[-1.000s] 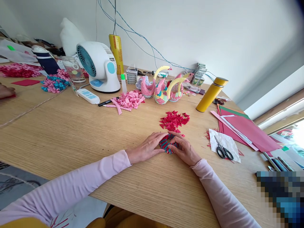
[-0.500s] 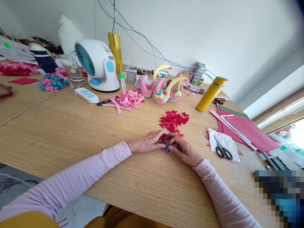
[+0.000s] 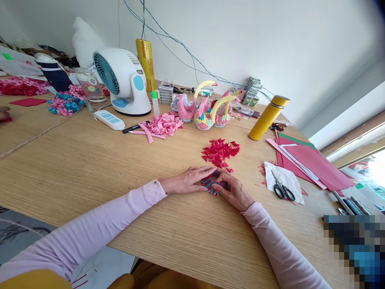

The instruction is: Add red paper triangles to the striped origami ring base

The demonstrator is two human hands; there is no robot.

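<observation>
Two hands close on one small paper ring (image 3: 213, 185) of red and teal folded pieces, which rests on the wooden table (image 3: 90, 160) near its front edge. The left hand (image 3: 186, 181) lies flat-fingered against the ring's left side, fingertips reaching over its top; the right hand (image 3: 234, 190) cups the right side, thumb and fingers pinching the rim. Both grasp the ring, which stays on the tabletop. Both arms wear pale pink sleeves.

Just beyond the ring lies a loose heap of red triangles (image 3: 220, 151). Farther back and left is a pile of pink folded pieces (image 3: 162, 125), with a black pen (image 3: 135, 127) beside it. Behind the red heap stand the paper swans (image 3: 207, 110), close together, with yellow necks. A yellow flask (image 3: 267, 117) stands tilted to their right.

To the right of the hands, scissors (image 3: 282, 189) lie on a white scrap, and past them are red paper sheets (image 3: 315, 166). At the back left stand a white fan (image 3: 122, 80), a remote (image 3: 109, 120) in front of it, a yellow roll (image 3: 145, 64) against the wall, and a blue and pink pile (image 3: 66, 102). Another person's hand (image 3: 4, 113) shows at the far left edge.
</observation>
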